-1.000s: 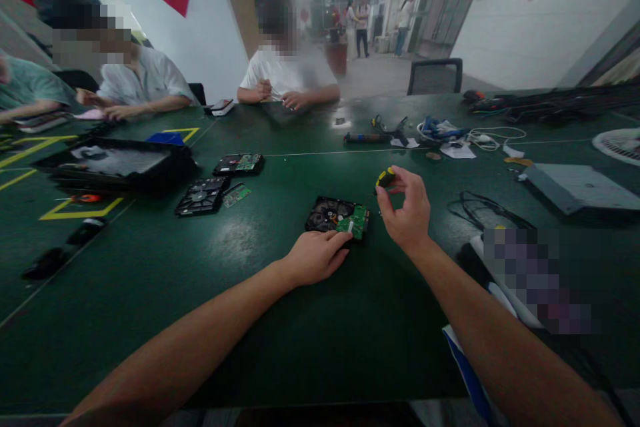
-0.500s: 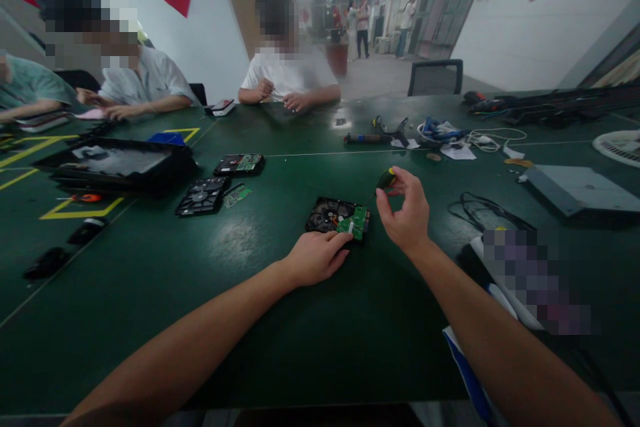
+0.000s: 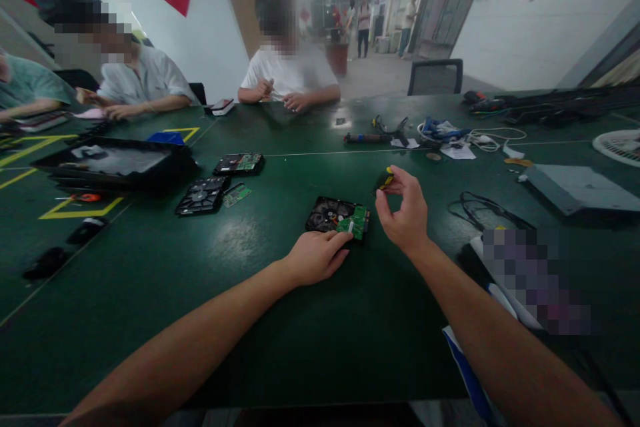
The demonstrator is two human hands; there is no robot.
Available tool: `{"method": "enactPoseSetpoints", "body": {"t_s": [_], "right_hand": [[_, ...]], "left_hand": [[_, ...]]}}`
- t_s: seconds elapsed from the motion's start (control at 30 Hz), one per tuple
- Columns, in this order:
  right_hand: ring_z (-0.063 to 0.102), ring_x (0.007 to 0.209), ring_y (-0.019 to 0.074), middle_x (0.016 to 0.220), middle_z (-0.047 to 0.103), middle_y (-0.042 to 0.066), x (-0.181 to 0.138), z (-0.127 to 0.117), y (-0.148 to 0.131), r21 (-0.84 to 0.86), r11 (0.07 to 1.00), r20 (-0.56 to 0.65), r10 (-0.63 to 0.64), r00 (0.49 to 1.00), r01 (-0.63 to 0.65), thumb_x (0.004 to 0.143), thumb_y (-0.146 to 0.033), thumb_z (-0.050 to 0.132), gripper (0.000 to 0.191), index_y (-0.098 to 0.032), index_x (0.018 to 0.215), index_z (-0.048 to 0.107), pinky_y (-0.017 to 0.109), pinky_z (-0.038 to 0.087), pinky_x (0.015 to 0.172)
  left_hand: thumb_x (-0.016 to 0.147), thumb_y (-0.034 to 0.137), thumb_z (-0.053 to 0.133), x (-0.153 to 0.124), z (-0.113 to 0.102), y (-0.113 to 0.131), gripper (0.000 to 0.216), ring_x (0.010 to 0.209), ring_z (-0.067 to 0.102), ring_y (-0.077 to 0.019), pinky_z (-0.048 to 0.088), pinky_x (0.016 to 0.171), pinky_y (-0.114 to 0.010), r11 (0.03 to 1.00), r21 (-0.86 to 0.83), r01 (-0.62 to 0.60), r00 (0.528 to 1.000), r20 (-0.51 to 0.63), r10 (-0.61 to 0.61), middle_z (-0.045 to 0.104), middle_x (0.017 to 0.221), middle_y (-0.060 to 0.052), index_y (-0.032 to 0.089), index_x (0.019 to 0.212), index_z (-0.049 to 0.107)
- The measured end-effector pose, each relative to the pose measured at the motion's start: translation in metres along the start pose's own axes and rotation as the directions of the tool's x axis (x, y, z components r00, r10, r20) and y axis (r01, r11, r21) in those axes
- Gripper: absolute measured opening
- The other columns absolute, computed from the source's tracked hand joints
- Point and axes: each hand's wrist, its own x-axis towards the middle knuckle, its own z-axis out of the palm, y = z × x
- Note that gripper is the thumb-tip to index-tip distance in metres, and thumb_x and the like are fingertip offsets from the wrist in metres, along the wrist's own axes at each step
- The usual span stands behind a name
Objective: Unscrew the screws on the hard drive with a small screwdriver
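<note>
A hard drive (image 3: 323,215) lies on the green table with its circuit board (image 3: 358,219) facing up at the right end. Across its near edge rests my left hand (image 3: 319,257), fingers on top and thumb along the near side, holding it in place. My right hand (image 3: 404,208), just to the right, pinches the black-and-yellow handle of a small screwdriver (image 3: 383,179) between thumb and fingers. The screwdriver's thin shaft points down toward the drive's far right corner; whether its tip touches a screw is too small to tell.
Left of centre lie two more hard drives (image 3: 203,196) (image 3: 239,163) and a loose circuit board (image 3: 237,195). A black tray (image 3: 170,170) stands farther left. Cables (image 3: 493,210) and a grey metal box (image 3: 583,188) are at right. People sit across the table (image 3: 280,320).
The screwdriver handle has turned a little in my right fingers, showing more yellow. My left hand and the hard drive stay where they were.
</note>
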Motion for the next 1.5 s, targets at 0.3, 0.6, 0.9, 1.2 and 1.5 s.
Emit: {"method": "enactPoseSetpoints", "body": {"t_s": [0.3,0.6,0.9,1.2,1.5], "right_hand": [[0.075,0.103,0.0252,0.134,0.065,0.012,-0.0015,0.0029,0.0005,0.096,0.994,0.015,0.058,0.998,-0.059,0.096,-0.022,0.064,0.063,-0.028,0.154,0.039,0.045,0.068,0.090],[0.072,0.103,0.0253,0.134,0.062,0.012,-0.0003,-0.0001,0.0002,0.035,0.999,0.041,0.015,0.999,-0.017,0.095,-0.022,0.065,0.062,-0.030,0.153,0.044,0.046,0.068,0.087],[0.071,0.098,0.0249,0.132,0.060,0.013,-0.0013,0.0015,0.0035,0.011,0.999,0.001,0.050,0.999,-0.050,0.094,-0.029,0.070,0.062,-0.029,0.150,0.044,0.045,0.070,0.078],[0.072,0.096,0.0248,0.137,0.060,0.014,0.0010,0.0008,0.0014,-0.003,0.999,0.009,0.037,0.999,-0.037,0.097,-0.027,0.064,0.060,-0.027,0.153,0.041,0.049,0.068,0.086],[0.072,0.103,0.0255,0.135,0.059,0.013,0.0018,-0.0029,0.0000,-0.008,0.999,0.005,0.033,0.999,-0.033,0.096,-0.028,0.067,0.056,-0.029,0.148,0.048,0.045,0.069,0.082]], "left_hand": [[0.108,0.037,0.048,0.0009,-0.0010,0.0006,0.038,0.092,0.076,-0.0251,0.061,0.079,-0.038,1.000,-0.008,0.008,1.000,0.019,-0.008,0.075,0.114,-0.010,0.020,0.142,0.054],[0.108,0.036,0.047,0.0006,-0.0033,0.0008,0.038,0.094,0.076,-0.0247,0.060,0.080,-0.037,1.000,-0.015,-0.004,1.000,0.021,0.005,0.075,0.115,-0.010,0.019,0.141,0.053],[0.108,0.037,0.046,0.0012,-0.0028,0.0015,0.039,0.094,0.076,-0.0253,0.061,0.080,-0.038,1.000,-0.012,0.012,1.000,0.025,-0.011,0.075,0.116,-0.010,0.020,0.142,0.053],[0.108,0.037,0.046,0.0008,-0.0035,0.0017,0.040,0.092,0.076,-0.0263,0.061,0.078,-0.040,1.000,-0.006,0.004,1.000,0.018,-0.004,0.075,0.114,-0.011,0.018,0.143,0.053],[0.108,0.036,0.048,0.0007,-0.0051,0.0018,0.039,0.092,0.076,-0.0258,0.061,0.079,-0.039,1.000,-0.015,0.010,1.000,0.020,-0.010,0.075,0.114,-0.010,0.019,0.142,0.053]]}}
